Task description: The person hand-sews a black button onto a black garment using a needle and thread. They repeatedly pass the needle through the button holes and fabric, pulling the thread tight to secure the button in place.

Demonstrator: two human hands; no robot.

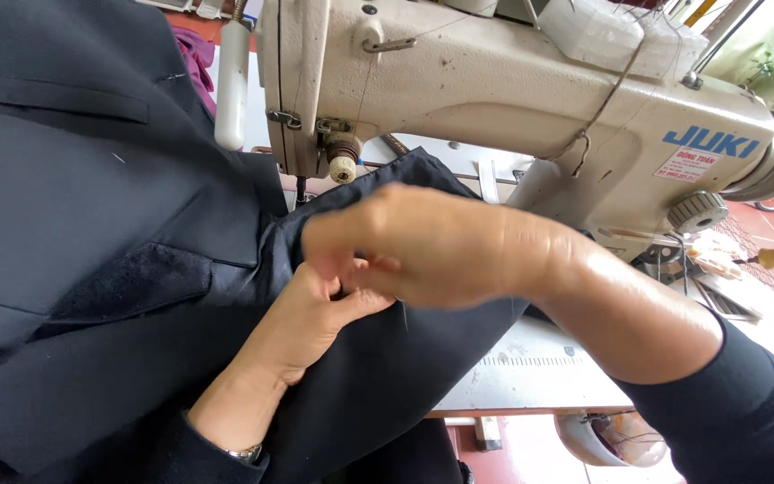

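1. The dark jacket [91, 224] is spread over the bench [530, 372] and across the lap, its bulk lying to the left of the fingers, probably so that only one edge reaches the sewing machine [512, 90].
2. The left hand [311, 323] is laid on the cloth from below, with its fingers [338, 278] curled and pinching a fold of the jacket's edge; a wristwatch [245, 453] is seen at that wrist.
3. The right hand [432, 246] is brought across from the right, and its fingers [324, 242] are pressed together on the same fold, so that the two hands meet; the fingertips themselves are blurred.
4. The fold is held just below and in front of the needle area [302, 188], apparently so that it can be kept flat and lined up there.
5. A cream thread-tension knob [343, 166] is seen just above the fingers.
6. Well to the right of the fingers, blue lettering [709, 141] is carried on the machine's cream body, and beneath it a small white slanted label [685, 165] with red print is stuck on.
7. A ruler scale [530, 361] is marked on the bench surface below the right forearm.
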